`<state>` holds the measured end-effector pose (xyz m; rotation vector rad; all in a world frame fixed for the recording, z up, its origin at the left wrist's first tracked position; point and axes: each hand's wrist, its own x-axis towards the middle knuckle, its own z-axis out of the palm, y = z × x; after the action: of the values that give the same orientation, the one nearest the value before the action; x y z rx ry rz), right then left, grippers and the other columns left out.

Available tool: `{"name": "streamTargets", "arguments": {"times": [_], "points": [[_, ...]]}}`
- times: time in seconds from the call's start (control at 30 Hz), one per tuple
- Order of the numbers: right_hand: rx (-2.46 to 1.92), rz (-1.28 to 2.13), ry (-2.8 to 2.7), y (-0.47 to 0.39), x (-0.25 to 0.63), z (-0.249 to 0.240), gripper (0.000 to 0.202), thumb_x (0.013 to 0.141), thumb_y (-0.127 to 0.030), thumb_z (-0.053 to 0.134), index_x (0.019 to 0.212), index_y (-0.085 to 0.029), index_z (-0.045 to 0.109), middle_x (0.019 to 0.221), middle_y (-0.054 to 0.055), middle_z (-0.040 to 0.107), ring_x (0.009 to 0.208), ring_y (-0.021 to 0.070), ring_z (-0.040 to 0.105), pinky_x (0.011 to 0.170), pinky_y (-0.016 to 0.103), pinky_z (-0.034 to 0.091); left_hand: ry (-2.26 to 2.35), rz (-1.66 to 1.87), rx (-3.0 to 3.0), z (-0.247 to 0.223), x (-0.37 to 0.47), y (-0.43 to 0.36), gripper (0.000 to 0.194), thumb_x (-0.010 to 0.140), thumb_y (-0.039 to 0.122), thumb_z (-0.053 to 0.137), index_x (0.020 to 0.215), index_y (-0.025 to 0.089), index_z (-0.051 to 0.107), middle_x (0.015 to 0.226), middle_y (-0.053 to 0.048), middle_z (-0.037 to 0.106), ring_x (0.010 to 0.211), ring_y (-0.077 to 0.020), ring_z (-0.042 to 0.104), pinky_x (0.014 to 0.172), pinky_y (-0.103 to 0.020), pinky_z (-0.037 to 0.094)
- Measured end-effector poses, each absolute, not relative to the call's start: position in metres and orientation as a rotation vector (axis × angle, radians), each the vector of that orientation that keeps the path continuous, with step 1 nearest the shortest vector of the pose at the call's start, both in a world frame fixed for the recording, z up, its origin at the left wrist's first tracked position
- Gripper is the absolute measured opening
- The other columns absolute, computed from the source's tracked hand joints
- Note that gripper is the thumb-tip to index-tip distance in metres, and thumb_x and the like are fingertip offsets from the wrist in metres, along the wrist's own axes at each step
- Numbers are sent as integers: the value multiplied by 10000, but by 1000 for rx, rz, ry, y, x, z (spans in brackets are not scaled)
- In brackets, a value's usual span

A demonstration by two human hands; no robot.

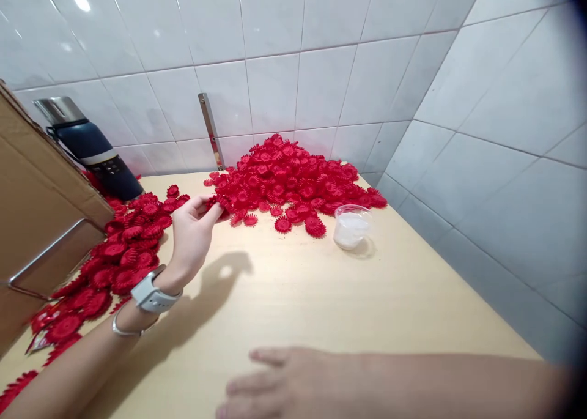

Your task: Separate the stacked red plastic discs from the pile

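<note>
My left hand (194,235), with a watch and a bracelet on its wrist, reaches to the left edge of a large heap of red fringed paper rosettes (293,183). Its thumb and fingers pinch a red rosette (220,205), partly hidden by the fingers and hard to separate from those behind it. Low in the view, my right hand (279,385) hovers over or rests on the table, its fingers spread and holding nothing; which of the two I cannot tell. A clear plastic cup (352,228) with something white inside stands at the right end of the heap.
More red rosettes (123,254) lie along the table's left side. A cardboard box (41,211) with a metal wire frame (50,254) and a dark blue flask (98,153) stand there. Tiled walls (270,24) close off the back and right. A metal strip (210,128) leans at the back.
</note>
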<state>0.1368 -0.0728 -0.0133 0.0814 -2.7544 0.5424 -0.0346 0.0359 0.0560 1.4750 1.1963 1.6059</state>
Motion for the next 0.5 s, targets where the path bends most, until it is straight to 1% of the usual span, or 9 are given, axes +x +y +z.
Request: {"name": "streamTargets", "arguments": {"times": [0.03,0.07,0.13,0.2,0.27,0.3,0.37,0.43,0.5], "points": [[-40,559,-2795,-61,136,-17,403,846,-334,408,1236,-234,416,1359,11,347,1262,167,265,1058,390,114,1181,1620,1482,57,-35,32,70,679,197,579,697,130,570,631,19,604,613,-109,587,653,-264,506],[-183,574,-2833,-46,137,-19,491,821,-408,435,1276,-241,364,1373,24,316,1275,185,232,1052,423,97,1169,1627,1493,59,-35,27,61,682,189,579,698,131,572,629,22,600,610,-105,585,650,-258,507],[-494,514,-2890,-7,139,-15,586,809,-479,420,1325,-240,276,1397,41,253,1292,203,170,1048,437,70,1167,1616,1518,62,-36,19,50,689,178,578,707,132,577,637,22,599,612,-101,585,647,-246,506],[-902,313,-2851,32,142,-6,521,852,-417,368,1329,-232,271,1400,30,250,1293,186,170,1053,397,82,1181,1611,1536,65,-37,13,50,695,177,574,710,129,580,642,19,601,614,-103,588,643,-241,506],[-1067,214,-2753,60,142,7,505,879,-316,332,1333,-106,260,1416,107,172,1307,224,67,1044,436,-3,1185,1633,1540,69,-39,8,56,698,180,576,713,126,580,642,15,605,617,-109,594,638,-240,508],[-1093,183,-2726,66,142,14,510,879,-291,331,1335,-80,243,1422,116,140,1310,220,26,1042,429,-39,1181,1644,1542,71,-40,7,61,697,181,579,719,124,581,639,14,607,619,-112,598,635,-240,509],[-1097,138,-2691,61,140,25,517,885,-289,309,1348,-86,202,1432,95,98,1311,200,1,1045,406,-55,1172,1660,1553,74,-42,4,74,693,183,589,732,121,584,637,10,612,623,-120,606,636,-244,512],[-932,175,-2729,35,141,31,551,876,-318,325,1353,-81,181,1431,101,108,1310,207,32,1055,399,-8,1173,1666,1564,75,-43,2,84,687,184,596,742,121,588,644,6,617,627,-127,611,638,-252,514],[-644,353,-2837,-3,145,30,574,875,-366,310,1356,-86,168,1425,109,128,1308,212,64,1055,419,37,1170,1675,1560,73,-44,0,77,685,177,597,742,126,592,654,5,622,634,-129,612,635,-250,513]]}}
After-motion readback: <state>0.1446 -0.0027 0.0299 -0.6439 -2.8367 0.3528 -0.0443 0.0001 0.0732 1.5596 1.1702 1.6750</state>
